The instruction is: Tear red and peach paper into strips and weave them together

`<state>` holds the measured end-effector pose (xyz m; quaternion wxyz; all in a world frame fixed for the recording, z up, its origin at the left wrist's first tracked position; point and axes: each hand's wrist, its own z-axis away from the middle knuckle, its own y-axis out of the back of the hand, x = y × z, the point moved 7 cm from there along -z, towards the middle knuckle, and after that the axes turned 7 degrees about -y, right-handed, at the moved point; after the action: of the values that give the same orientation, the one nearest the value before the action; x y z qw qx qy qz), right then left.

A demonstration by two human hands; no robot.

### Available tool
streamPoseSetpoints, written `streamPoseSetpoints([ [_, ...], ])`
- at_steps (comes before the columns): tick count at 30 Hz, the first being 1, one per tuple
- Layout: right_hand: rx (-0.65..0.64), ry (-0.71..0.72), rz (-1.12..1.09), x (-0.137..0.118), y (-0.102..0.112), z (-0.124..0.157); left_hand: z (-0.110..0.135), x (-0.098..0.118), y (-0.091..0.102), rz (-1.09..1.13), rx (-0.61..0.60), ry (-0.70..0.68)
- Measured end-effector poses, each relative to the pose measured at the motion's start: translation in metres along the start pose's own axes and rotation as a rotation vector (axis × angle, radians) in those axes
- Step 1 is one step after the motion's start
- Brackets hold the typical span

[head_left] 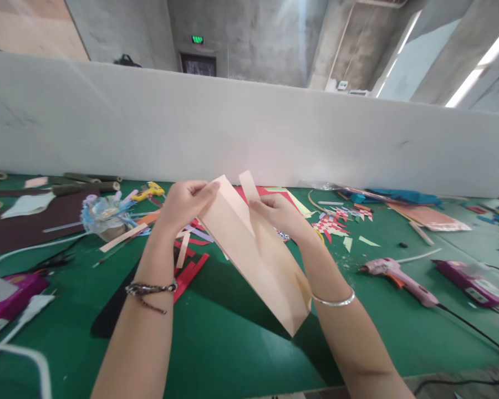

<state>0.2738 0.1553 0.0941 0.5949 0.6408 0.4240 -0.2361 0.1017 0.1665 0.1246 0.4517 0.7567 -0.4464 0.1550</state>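
Observation:
Both hands hold a pale peach sheet of paper (253, 260) above the green table. My left hand (191, 202) pinches its upper left corner between thumb and fingers. At the other side, my right hand (280, 213) is closed on the sheet's upper right part, where a narrow end sticks up past the fingers. The paper is folded or bent over on itself, its lower right corner hanging near my right wrist. Some of my right fingers are hidden behind the paper. Red paper strips (191, 274) lie below my left hand.
A pink glue gun (401, 280) with its cord lies right, near a purple power strip (474, 282). Left are a yellow glue gun (148, 192), a blue tufted bundle (107, 213) and another power strip (12, 302). Paper scraps (332, 221) lie behind; a white partition (249, 127) closes the back.

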Motion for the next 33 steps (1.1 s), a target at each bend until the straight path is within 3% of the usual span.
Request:
streamPoseSetpoints([
  [4, 0.038, -0.005, 0.004, 0.003, 0.005, -0.002, 0.0, -0.004, 0.002, -0.043, -0.041, -0.06],
  [9, 0.105, 0.014, 0.02, 0.008, 0.009, -0.005, 0.0, -0.008, 0.009, -0.09, 0.014, -0.073],
  [16, -0.042, 0.031, 0.077, 0.008, -0.001, -0.004, -0.001, -0.01, 0.017, -0.161, 0.077, -0.084],
  [26, 0.039, 0.009, 0.072, 0.012, -0.001, -0.008, -0.001, -0.007, 0.016, -0.189, 0.069, -0.101],
  [33, 0.162, -0.115, 0.14, 0.026, 0.006, -0.013, -0.001, -0.003, 0.017, -0.213, 0.082, -0.12],
])
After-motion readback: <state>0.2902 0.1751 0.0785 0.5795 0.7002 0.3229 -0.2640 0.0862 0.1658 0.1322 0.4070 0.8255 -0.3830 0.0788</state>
